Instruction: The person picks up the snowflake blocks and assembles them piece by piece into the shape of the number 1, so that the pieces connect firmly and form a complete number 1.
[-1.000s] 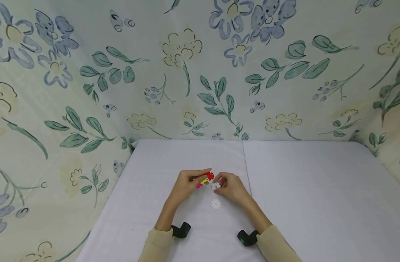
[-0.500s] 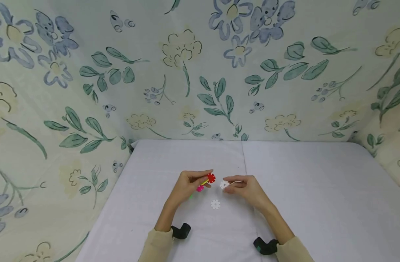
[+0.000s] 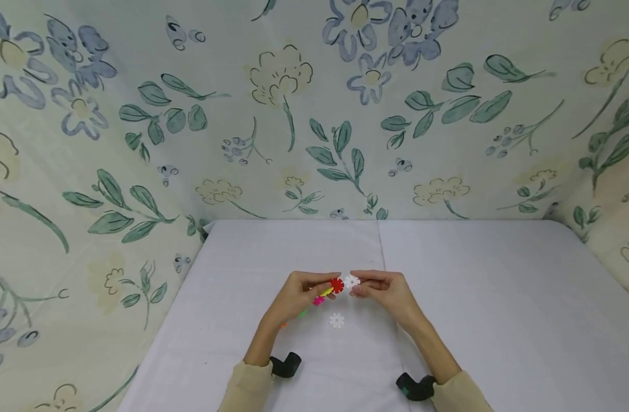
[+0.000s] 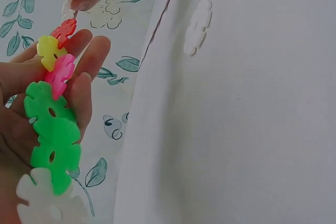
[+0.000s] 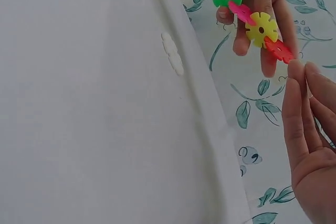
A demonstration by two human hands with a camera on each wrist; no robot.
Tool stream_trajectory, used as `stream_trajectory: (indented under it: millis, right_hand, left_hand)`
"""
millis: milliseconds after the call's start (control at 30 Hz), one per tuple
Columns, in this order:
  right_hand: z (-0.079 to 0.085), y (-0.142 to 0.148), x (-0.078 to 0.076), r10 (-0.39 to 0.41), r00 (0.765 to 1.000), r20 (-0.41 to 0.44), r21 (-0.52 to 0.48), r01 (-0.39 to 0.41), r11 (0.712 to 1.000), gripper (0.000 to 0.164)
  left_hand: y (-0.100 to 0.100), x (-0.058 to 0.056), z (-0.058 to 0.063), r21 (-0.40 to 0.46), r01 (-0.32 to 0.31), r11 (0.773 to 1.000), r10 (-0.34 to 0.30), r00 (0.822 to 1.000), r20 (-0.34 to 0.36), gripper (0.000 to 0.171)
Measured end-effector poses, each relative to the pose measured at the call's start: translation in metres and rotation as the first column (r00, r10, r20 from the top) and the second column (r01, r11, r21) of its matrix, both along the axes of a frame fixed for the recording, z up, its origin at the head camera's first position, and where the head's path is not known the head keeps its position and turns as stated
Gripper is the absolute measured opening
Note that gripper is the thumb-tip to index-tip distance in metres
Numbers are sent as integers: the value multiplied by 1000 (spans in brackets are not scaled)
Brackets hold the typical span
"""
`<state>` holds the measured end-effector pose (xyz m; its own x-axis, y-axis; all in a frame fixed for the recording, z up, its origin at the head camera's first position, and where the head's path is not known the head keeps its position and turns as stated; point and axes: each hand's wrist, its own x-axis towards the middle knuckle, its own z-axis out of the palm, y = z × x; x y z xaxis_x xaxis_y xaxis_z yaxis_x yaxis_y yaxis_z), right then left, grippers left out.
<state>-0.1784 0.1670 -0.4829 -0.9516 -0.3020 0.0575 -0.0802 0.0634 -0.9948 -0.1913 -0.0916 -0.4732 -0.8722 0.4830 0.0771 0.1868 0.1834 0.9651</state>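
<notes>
My left hand (image 3: pixel 298 294) holds a chain of notched plastic flower discs. From its far end run a red disc (image 3: pixel 337 285), a yellow disc (image 5: pixel 261 30), a pink disc (image 4: pixel 60 75), green discs (image 4: pixel 56 140) and a white disc (image 4: pixel 47 203) nearest the wrist. Thumb and fingers grip the chain near the red and yellow discs. A white disc (image 3: pixel 351 281) is pinched in my right hand (image 3: pixel 386 290), its edge right at the red disc's rim. Fingertips mostly hide that white disc in the right wrist view.
One loose white disc (image 3: pixel 337 320) lies on the white-covered table (image 3: pixel 474 315), just nearer me than both hands. Behind the table hangs a floral curtain (image 3: pixel 294 114). Dark wrist-worn devices (image 3: pixel 416 387) sit at both wrists.
My right hand first drew right with its white disc, then came back left, bringing that disc up to the red one. My left hand shifted slightly right with the chain.
</notes>
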Motion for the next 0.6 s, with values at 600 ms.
stream_trajectory:
  millis: [600]
  right_hand:
    - [-1, -7, 1, -76, 997, 5, 39, 76, 996, 36]
  left_hand:
    - [4, 1, 2, -94, -65, 993, 53, 991, -121, 28]
